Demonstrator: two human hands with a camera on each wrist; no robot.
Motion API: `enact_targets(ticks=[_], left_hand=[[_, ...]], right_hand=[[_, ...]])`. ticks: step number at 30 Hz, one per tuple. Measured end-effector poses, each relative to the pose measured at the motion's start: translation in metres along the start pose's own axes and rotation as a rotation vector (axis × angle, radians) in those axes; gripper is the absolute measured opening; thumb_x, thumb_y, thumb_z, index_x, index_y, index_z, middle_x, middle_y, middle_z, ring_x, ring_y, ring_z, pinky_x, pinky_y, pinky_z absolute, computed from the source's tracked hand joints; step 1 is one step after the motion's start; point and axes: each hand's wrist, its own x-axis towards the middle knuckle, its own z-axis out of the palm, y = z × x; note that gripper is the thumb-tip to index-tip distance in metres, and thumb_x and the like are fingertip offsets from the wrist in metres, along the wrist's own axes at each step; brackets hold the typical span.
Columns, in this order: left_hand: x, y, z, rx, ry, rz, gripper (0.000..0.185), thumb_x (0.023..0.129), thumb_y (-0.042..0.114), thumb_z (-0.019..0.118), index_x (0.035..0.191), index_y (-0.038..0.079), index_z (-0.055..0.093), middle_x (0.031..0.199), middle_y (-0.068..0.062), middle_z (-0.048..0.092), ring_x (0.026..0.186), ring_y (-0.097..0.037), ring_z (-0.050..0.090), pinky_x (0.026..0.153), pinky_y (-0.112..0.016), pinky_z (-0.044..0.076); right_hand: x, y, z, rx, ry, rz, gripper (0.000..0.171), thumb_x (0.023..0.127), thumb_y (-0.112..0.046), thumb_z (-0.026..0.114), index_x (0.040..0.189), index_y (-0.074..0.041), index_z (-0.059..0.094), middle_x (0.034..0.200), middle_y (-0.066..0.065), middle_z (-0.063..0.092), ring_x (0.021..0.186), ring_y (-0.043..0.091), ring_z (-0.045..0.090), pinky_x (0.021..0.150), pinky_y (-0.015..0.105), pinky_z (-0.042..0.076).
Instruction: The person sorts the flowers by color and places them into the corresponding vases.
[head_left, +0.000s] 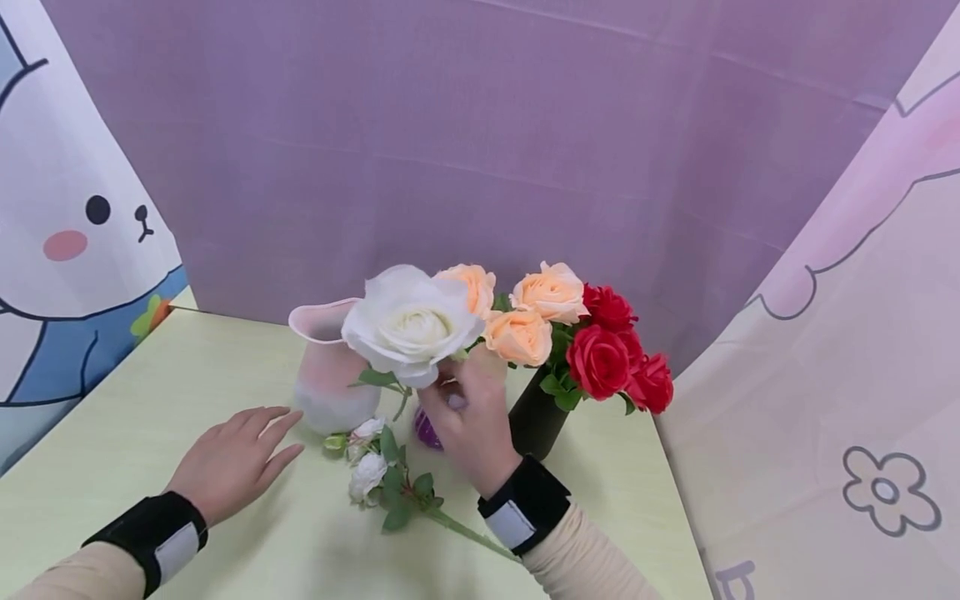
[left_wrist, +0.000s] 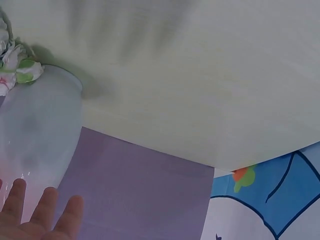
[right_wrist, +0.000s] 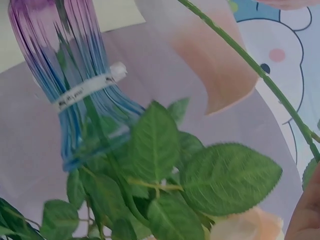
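Right hand (head_left: 468,425): centre of the head view, fingers curled round the stem just under the white rose (head_left: 408,325), holding the bloom up in front of the vases.
Left hand (head_left: 232,458): lower left of the head view, palm down on the table (head_left: 150,392), fingers straight and slightly spread, tips near the foot of the pink vase (head_left: 330,375) but apparently not touching it.
White rose: a large open bloom with layered cream-white petals and a tight centre; green leaves sit just below the head. It hovers at frame centre, overlapping the pink vase's rim on the left and the peach roses (head_left: 525,312) on the right.
Doing it well: I judge the grip should stay low on the stem, clear of the petals, with the stem kept near upright so it threads a narrow mouth; the free hand could steady the pink vase.
Nearby: red roses (head_left: 615,354) in a black vase (head_left: 536,417); a purple-blue ribbed glass vase (right_wrist: 70,80); a small white-budded sprig (head_left: 382,479) lying on the table.
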Motion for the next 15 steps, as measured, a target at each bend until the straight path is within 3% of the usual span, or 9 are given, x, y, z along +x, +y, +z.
enact_targets(ticks=[7,11,15], left_hand=[[0.012,0.002,-0.009,0.011,-0.014,-0.001,0.079,0.083,0.087,0.037,0.152,0.055,0.015,0.158,0.019,0.028,0.142,-0.027,0.037,0.106,-0.077,0.027],[0.014,0.002,-0.009,0.011,-0.015,-0.003,0.08,0.083,0.087,0.037,0.152,0.055,0.014,0.159,0.019,0.027,0.144,-0.027,0.035,0.106,-0.078,0.026],[0.02,0.001,-0.01,0.006,-0.004,0.019,0.08,0.084,0.085,0.039,0.153,0.053,0.015,0.16,0.017,0.026,0.145,-0.029,0.033,0.105,-0.078,0.026]], right_hand=[[0.031,-0.03,-0.019,0.052,0.048,-0.008,0.035,0.096,-0.019,0.066,0.13,-0.025,0.059,0.116,-0.006,0.068,0.092,0.009,0.07,0.071,0.022,0.062],[0.046,-0.043,-0.028,0.134,0.067,0.017,0.038,0.096,-0.014,0.065,0.132,-0.024,0.058,0.122,-0.004,0.067,0.083,0.016,0.074,0.07,0.028,0.064],[0.056,-0.044,-0.034,0.216,0.092,0.046,0.032,0.096,-0.01,0.064,0.126,-0.022,0.062,0.113,0.003,0.069,0.074,0.021,0.072,0.067,0.031,0.064]])
